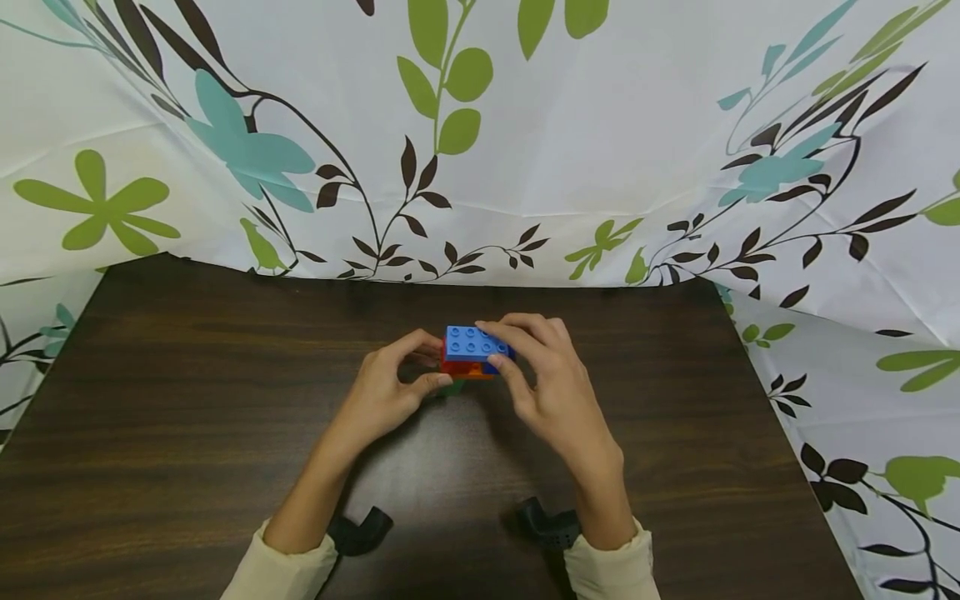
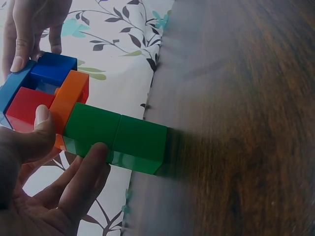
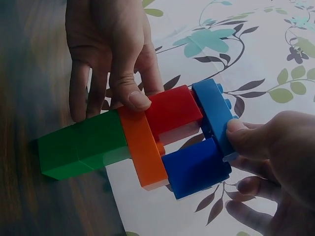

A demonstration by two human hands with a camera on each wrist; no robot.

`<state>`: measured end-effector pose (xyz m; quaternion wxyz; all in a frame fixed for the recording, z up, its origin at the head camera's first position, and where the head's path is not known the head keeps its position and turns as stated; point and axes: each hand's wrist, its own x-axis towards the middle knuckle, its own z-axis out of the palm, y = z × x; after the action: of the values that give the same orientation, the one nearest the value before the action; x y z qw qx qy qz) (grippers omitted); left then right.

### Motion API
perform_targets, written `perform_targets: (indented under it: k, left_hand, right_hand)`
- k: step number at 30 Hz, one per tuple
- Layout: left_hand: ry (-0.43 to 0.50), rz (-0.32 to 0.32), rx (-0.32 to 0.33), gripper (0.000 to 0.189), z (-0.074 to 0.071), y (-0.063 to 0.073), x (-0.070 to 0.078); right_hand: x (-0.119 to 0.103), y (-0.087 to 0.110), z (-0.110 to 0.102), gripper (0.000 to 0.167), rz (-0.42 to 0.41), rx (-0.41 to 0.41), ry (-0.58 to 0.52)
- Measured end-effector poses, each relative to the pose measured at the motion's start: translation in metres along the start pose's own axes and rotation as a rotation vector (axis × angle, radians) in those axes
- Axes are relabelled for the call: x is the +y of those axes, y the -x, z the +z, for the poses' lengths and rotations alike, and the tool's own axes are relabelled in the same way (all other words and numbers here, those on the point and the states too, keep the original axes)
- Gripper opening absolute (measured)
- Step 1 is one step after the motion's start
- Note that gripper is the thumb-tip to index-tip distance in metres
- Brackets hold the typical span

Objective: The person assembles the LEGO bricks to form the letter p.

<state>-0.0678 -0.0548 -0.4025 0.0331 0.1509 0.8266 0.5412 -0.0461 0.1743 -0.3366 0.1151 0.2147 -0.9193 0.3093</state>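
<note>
A stack of toy building bricks stands on the table between my two hands. At its base are two green bricks (image 2: 140,140), one above the other, with a flat orange brick (image 3: 145,152) lying across them. Side by side on the orange one sit a red brick (image 3: 173,114) and a dark blue brick (image 3: 194,166). A light blue brick (image 1: 463,343), studs up, tops the stack. My left hand (image 1: 386,385) steadies the stack, thumb by the red and orange bricks and fingers along the green. With thumb and fingers, my right hand (image 1: 553,383) pinches the light blue brick.
The dark brown wooden table (image 1: 187,400) spreads around the stack. Behind it and at the sides hangs a white curtain (image 1: 615,125) printed with leaves and flowers. Black wrist mounts (image 1: 362,532) show beside both forearms, near cream sleeves (image 1: 285,562).
</note>
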Motion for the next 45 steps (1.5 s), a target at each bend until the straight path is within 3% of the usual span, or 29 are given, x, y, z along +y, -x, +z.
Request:
perform_targets:
  k: [18, 33, 41, 45]
  left_hand:
    - [-0.001, -0.004, -0.002, 0.03, 0.005, -0.001, 0.0]
    - [0.007, -0.027, 0.011, 0.033, 0.003, 0.0, -0.002]
    - [0.01, -0.008, 0.033, 0.037, 0.003, 0.0, -0.005]
    - [0.02, -0.006, 0.058, 0.038, 0.0, -0.001, -0.003]
  right_hand:
    - [0.001, 0.0, -0.001, 0.033, 0.007, -0.027, 0.054]
    - [0.005, -0.005, 0.008, 0.037, 0.051, -0.051, -0.012]
    - [0.015, -0.005, 0.006, 0.06, 0.174, -0.078, -0.136]
    - [0.02, -0.004, 0.004, 0.053, 0.187, -0.041, -0.185]
